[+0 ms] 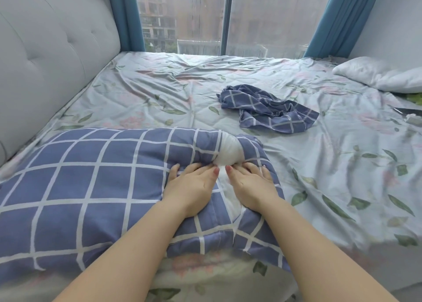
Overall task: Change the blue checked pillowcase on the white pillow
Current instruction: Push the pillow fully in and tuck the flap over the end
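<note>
A white pillow lies on the bed in front of me inside a blue checked pillowcase. The case gapes at its right end, and white pillow shows through the slit. My left hand rests on the left flap of the opening, its fingertips tucked into the fabric at the edge. On the right flap lies my right hand, its fingers likewise bent into the cloth beside the white gap. A second blue checked pillowcase lies crumpled further back on the bed.
The bed is covered by a pale floral sheet. A grey padded headboard stands along the left. A bare white pillow sits at the far right, with a dark flat object near it. Window and blue curtains are behind.
</note>
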